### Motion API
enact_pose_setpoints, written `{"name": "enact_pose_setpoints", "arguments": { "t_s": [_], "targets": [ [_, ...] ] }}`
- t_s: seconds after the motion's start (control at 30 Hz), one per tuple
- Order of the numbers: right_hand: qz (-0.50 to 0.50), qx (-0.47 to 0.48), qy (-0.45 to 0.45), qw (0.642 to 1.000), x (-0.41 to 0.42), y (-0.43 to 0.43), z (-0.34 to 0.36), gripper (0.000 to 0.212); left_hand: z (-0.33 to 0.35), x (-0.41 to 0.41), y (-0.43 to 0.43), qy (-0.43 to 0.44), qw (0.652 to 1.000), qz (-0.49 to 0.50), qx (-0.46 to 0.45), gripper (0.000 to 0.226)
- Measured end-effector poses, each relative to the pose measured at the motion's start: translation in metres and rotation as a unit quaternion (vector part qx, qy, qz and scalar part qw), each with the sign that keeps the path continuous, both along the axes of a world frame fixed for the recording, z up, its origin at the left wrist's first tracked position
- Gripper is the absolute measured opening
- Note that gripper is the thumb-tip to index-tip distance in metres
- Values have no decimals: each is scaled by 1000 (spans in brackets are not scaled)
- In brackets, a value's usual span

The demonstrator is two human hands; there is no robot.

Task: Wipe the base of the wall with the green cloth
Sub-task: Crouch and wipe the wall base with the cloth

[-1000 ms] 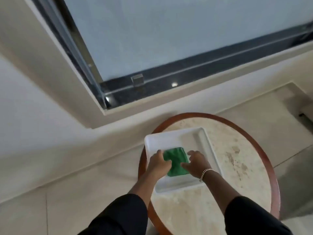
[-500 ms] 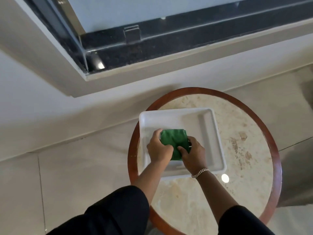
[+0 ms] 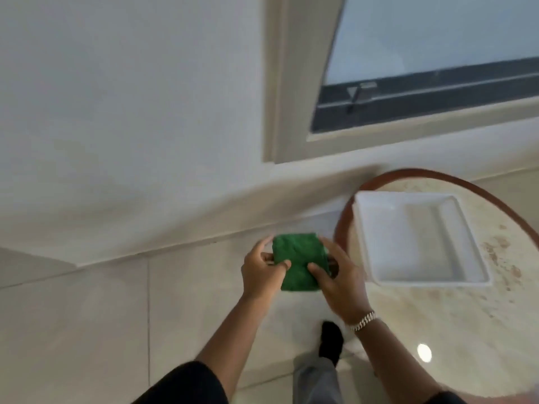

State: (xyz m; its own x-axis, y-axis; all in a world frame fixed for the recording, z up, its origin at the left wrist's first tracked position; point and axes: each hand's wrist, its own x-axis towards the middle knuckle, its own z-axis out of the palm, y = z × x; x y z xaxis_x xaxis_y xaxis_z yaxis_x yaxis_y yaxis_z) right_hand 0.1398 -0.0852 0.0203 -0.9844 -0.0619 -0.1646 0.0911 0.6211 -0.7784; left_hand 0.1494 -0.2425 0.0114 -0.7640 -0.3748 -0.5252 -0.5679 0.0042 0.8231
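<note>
Head view. I hold the folded green cloth [image 3: 299,262] at lower centre of the frame, pinched between both hands and clear of any surface: the left hand [image 3: 262,272] closes on its left edge, thumb on top, and the right hand [image 3: 339,277] closes on its right edge. The base of the wall [image 3: 186,243] runs as a slanting line from middle left towards centre, just above the cloth in the frame. To wipe well, I judge the cloth should go down flat along that seam, kept folded as a pad and drawn along its length. Room: bare floor tiles [image 3: 87,316] lie open to the left. At right, the round table [image 3: 437,316] with its white tray [image 3: 361,228] crowds the wall, and my shoe [image 3: 331,341] stands below the hands.
</note>
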Motion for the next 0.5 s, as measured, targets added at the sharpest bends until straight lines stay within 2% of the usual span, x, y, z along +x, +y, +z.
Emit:
{"name": "enact_pose_setpoints", "arguments": {
  "t_s": [0.13, 0.23, 0.33, 0.5],
  "targets": [
    [3, -6, -8, 1000, 37, -96, -49, 54, -45, 39, -98, -10, 1000, 2, -4, 60],
    [8, -20, -52, 998, 55, -153, -103, 51, -94, 60, -156, -31, 999, 7, -13, 61],
    [29, -38, -83, 995, 62, -202, -175, 49, -165, 73, -203, -41, 999, 12, -20, 62],
    [40, -21, -66, 997, 53, -253, -307, 47, -299, 75, -248, -30, 999, 25, -35, 63]
  ]
}}
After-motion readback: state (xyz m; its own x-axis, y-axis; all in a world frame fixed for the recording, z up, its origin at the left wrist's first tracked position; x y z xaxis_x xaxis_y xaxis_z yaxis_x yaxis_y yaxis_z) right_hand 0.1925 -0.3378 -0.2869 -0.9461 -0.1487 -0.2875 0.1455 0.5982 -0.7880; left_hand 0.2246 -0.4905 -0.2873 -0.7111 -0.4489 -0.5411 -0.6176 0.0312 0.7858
